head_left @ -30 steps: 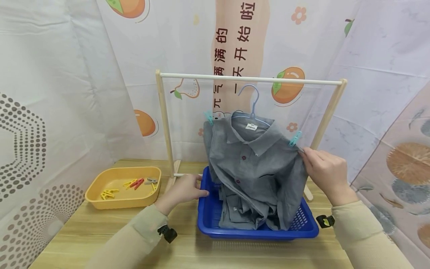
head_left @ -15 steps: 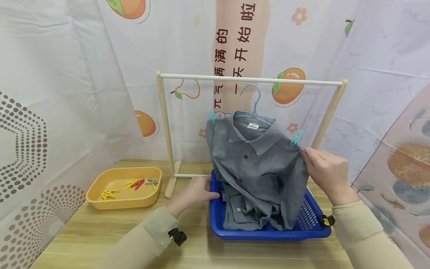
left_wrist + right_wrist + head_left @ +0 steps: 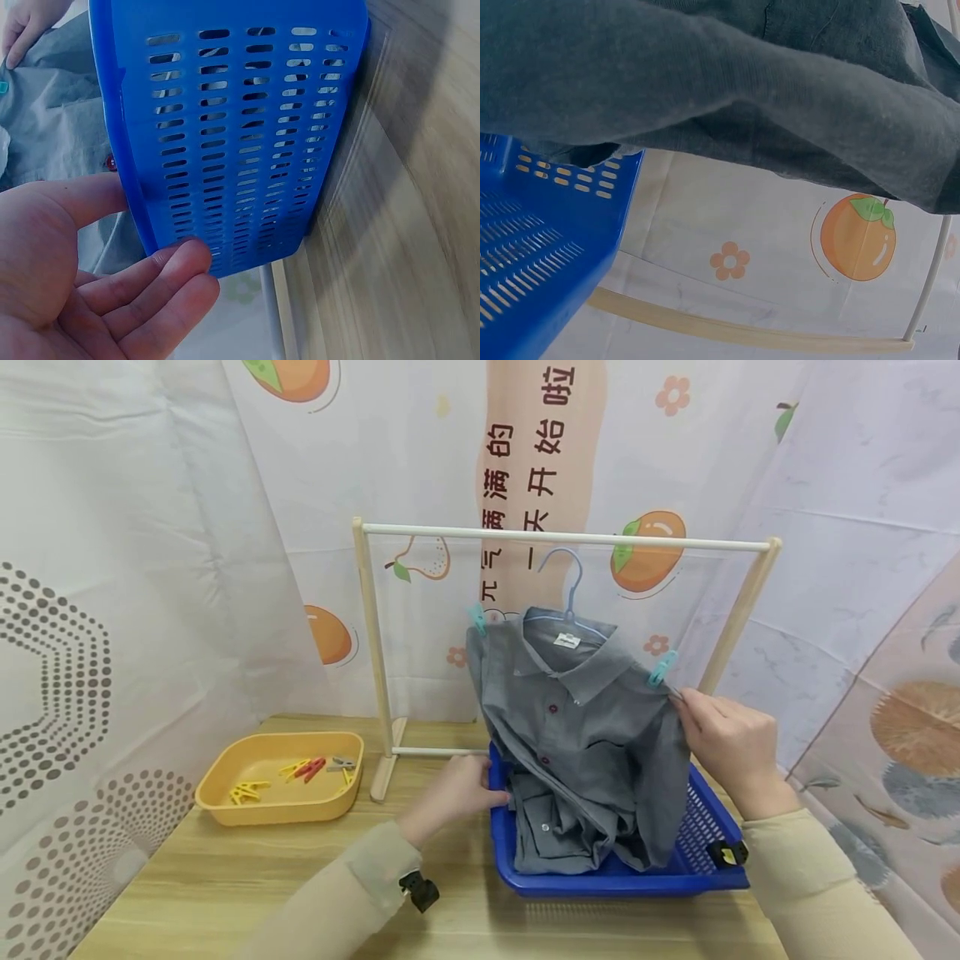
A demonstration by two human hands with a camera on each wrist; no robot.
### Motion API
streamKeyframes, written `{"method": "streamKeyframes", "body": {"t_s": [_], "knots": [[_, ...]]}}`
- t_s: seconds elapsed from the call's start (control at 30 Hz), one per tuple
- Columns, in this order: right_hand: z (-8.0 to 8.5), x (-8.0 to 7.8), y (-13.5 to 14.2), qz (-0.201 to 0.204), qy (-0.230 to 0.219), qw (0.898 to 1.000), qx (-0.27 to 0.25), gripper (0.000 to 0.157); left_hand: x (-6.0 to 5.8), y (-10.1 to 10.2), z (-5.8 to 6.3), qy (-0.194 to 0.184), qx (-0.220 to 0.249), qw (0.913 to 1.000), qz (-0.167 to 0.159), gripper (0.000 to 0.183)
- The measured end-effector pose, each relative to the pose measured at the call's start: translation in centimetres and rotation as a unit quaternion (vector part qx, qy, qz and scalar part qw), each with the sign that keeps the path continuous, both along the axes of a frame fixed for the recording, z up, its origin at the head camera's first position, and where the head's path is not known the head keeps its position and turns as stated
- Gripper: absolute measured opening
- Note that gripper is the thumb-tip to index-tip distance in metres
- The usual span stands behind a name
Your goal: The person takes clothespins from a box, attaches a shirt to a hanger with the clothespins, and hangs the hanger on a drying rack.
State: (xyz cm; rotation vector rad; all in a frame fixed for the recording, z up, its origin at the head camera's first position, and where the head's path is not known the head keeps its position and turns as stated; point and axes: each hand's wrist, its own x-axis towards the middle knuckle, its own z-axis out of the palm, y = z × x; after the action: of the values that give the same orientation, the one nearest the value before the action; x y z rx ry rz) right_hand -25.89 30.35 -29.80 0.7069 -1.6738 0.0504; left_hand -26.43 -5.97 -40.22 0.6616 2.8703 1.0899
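The blue perforated plastic basket [image 3: 615, 887] sits farther right than one second earlier; the left hand [image 3: 457, 795], thumb inside its rim, fingers outside, has travelled with it. Well apart, the right hand [image 3: 731, 735] pinches the grey buttoned cloth shirt [image 3: 600, 718], held up over the basket. This likely repositions the basket beneath the shirt.

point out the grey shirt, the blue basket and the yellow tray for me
grey shirt [image 3: 588, 727]: head view, on its front below the collar
blue basket [image 3: 230, 142]: left wrist view, on its slotted side wall
yellow tray [image 3: 281, 813]: head view, on its near outer wall
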Motion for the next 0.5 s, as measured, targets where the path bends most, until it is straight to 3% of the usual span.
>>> {"method": "streamKeyframes", "body": {"t_s": [0.5], "knots": [[-0.06, -0.15, 0.24, -0.003, -0.004, 1.0, -0.007, 0.031, 0.38, 1.08, -0.01, 0.006, 0.001, 1.0, 0.006, 0.032]]}}
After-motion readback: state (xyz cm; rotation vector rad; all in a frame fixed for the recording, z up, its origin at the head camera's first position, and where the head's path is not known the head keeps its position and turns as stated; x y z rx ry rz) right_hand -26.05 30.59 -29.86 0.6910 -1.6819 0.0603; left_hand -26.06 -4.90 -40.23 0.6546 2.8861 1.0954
